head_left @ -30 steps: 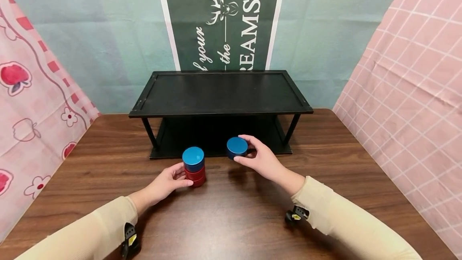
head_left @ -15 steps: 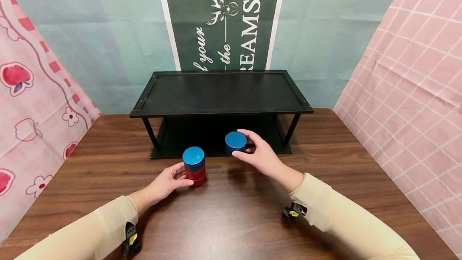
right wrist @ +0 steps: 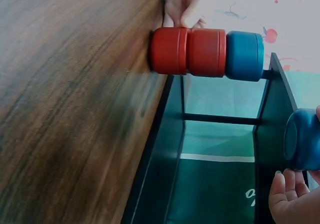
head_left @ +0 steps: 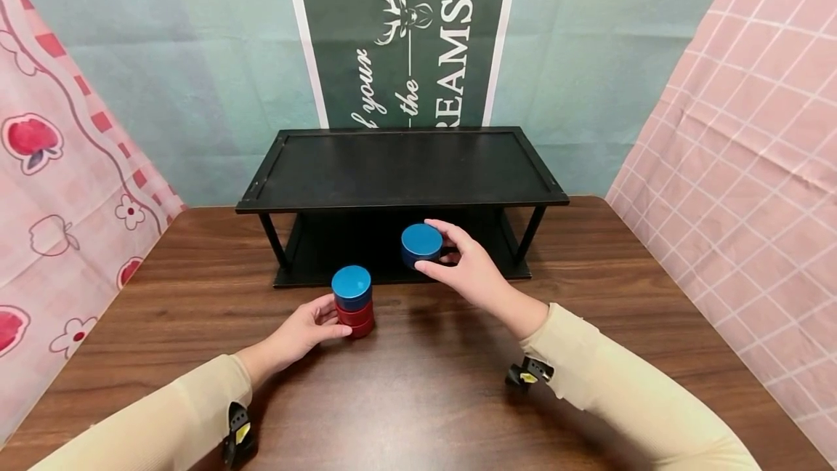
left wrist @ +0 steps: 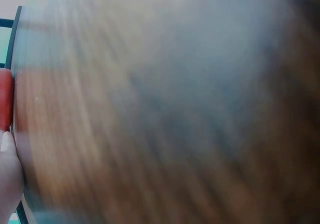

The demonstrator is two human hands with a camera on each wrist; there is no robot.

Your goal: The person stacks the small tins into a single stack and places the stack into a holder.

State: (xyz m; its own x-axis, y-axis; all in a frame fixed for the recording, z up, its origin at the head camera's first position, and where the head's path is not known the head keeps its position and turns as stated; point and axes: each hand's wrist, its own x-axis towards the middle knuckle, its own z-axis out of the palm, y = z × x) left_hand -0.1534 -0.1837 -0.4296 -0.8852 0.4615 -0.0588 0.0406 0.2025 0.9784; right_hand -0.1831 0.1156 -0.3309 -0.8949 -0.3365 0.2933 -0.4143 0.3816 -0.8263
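A stack of round tins stands on the wooden table [head_left: 405,405]: a lower red tin [right wrist: 168,51], an upper red tin [right wrist: 206,52] and a blue tin [head_left: 352,286] on top. My left hand [head_left: 304,329] grips the stack low down, thumb in front, at the lower red tin. To the right, my right hand [head_left: 472,267] holds another blue tin [head_left: 421,244] by its sides between thumb and fingers. That tin hangs in the air, higher than the stack and apart from it, in front of the shelf's opening. The left wrist view is mostly blurred table, with a red tin edge [left wrist: 5,98].
A black two-tier shelf [head_left: 405,169] stands behind the tins, its upper board above the lower one. The stack stands just in front of its lower board [head_left: 307,276]. Cloths hang at the back and on both sides.
My right hand has raised its blue tin and moved it slightly left and toward the shelf. The left hand and the stack have stayed in place.
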